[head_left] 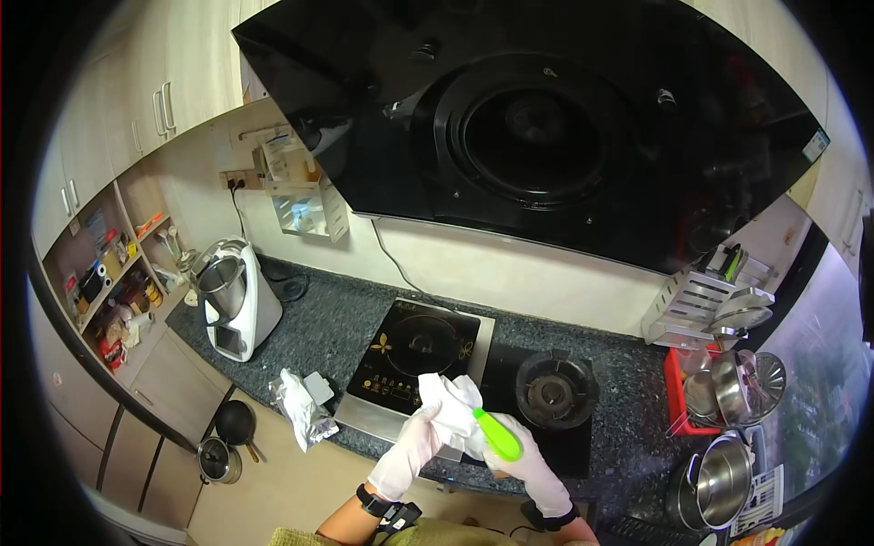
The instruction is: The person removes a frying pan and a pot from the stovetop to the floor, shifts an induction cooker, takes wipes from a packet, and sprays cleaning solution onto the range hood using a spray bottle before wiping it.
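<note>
Both hands wear white gloves and are close together over the front edge of the counter. My left hand (410, 449) is closed on a crumpled white cloth (446, 400), which rises above the fingers in front of the induction cooktop (424, 341). My right hand (533, 464) is closed round a bright green handle (498, 435) that slants up to the left. The far end of the handle meets the cloth, and whatever it carries there is hidden.
A gas burner (557, 389) lies right of the cooktop. Silver foil packaging (303, 409) and a white food processor (241, 300) are on the left. A red dish rack (675, 391) and metal pots (724, 482) stand right. The black range hood (364, 91) hangs above.
</note>
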Demonstrator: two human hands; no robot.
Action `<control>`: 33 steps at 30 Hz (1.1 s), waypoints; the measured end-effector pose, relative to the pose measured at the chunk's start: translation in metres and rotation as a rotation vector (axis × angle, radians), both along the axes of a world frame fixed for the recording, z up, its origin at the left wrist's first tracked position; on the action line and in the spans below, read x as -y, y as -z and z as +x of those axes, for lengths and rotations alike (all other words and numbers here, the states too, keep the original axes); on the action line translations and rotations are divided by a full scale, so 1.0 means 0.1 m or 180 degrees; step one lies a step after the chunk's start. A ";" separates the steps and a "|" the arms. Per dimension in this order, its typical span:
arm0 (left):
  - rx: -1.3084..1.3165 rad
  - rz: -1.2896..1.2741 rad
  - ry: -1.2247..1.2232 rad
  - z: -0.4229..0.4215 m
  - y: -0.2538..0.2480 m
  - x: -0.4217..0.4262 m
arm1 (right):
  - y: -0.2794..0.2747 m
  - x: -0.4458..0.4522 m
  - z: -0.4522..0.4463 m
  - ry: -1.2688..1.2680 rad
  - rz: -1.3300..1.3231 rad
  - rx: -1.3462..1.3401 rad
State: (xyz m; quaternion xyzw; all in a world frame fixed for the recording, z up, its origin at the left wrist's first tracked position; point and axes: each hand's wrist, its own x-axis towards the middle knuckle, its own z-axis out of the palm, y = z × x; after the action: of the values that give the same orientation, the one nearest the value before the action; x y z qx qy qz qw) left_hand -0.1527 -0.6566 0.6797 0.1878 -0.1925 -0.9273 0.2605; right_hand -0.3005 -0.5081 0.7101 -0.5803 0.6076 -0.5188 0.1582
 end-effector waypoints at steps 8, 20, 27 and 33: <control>-0.0279 0.0264 0.0123 -0.16 -0.12 0.23 | -0.10 0.35 0.19 0.0153 -0.0389 -0.0148; -0.0553 0.0434 0.0152 -0.22 -0.29 0.44 | -0.15 0.58 0.22 0.0632 -0.0544 -0.0571; -0.0927 0.0215 -0.0118 -0.27 -0.92 0.91 | -0.89 1.04 -0.43 0.0497 -0.0714 0.0521; -0.1122 0.0255 0.0092 -0.54 -1.19 1.49 | -1.62 1.87 -0.68 0.0901 -0.1505 -0.0771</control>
State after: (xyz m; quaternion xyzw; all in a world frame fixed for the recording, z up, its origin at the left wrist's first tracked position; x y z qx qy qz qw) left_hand -0.2063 -0.8060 0.7984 0.0299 -0.1094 -0.9564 0.2691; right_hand -0.3686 -0.6948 0.8722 -0.5682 0.5592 -0.5898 -0.1288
